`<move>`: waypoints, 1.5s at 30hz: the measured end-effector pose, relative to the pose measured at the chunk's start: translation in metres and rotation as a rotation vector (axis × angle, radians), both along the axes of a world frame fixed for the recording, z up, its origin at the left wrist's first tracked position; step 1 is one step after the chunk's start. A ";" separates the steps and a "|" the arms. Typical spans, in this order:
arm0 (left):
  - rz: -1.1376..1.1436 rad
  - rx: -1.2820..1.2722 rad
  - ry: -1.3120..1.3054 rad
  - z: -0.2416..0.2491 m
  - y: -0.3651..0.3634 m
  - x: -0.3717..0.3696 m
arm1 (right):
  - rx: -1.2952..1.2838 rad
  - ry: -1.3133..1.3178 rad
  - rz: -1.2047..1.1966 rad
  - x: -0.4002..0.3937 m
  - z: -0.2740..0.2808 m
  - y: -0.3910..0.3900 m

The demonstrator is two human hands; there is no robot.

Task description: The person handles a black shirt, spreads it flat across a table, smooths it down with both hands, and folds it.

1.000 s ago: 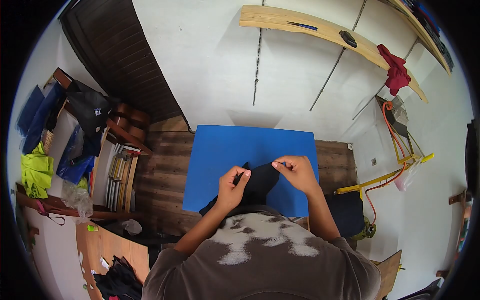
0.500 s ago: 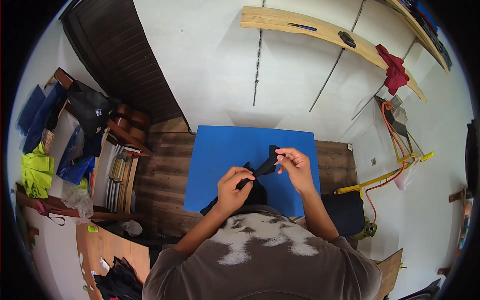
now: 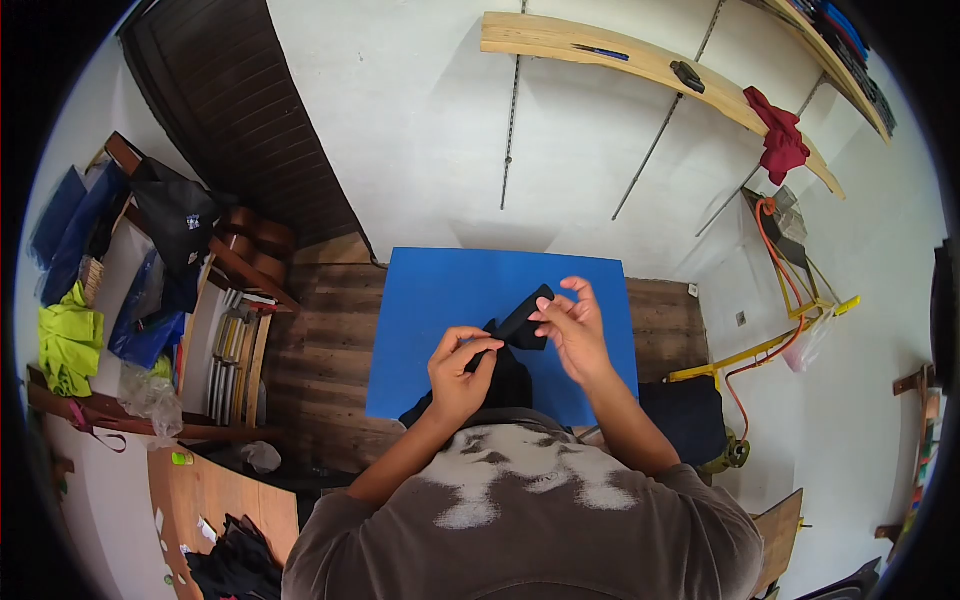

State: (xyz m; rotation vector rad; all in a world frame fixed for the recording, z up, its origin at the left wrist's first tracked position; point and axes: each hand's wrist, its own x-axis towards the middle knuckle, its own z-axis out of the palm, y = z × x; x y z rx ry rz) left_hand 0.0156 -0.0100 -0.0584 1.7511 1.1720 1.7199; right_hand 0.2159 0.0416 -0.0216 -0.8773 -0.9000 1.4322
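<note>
1. Black cloth (image 3: 512, 345) sits over the near half of the blue mat (image 3: 440, 300); one end is lifted, the rest trails toward the person.
2. Left hand (image 3: 458, 368) is pinched closed on the cloth's middle.
3. Right hand (image 3: 570, 325) holds the raised end between thumb and fingertips, other fingers loose.
4. Looks light, soft and floppy, not fragile; best gripped at edges or corners.
5. Containers: rack (image 3: 235, 350) at left holds upright flat items; contents unclear.

Bright, even daylight, sharp focus, strong fisheye bending and black corners
</note>
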 end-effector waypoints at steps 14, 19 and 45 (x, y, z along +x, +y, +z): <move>0.041 0.002 0.060 0.000 -0.012 -0.019 | -0.453 -0.032 0.441 -0.036 -0.027 -0.032; 0.035 -0.060 -0.021 -0.001 -0.018 -0.022 | -0.534 -0.005 0.517 -0.048 -0.014 -0.041; 0.010 0.102 0.131 -0.009 -0.006 -0.009 | 0.020 -0.197 0.036 -0.043 -0.030 -0.034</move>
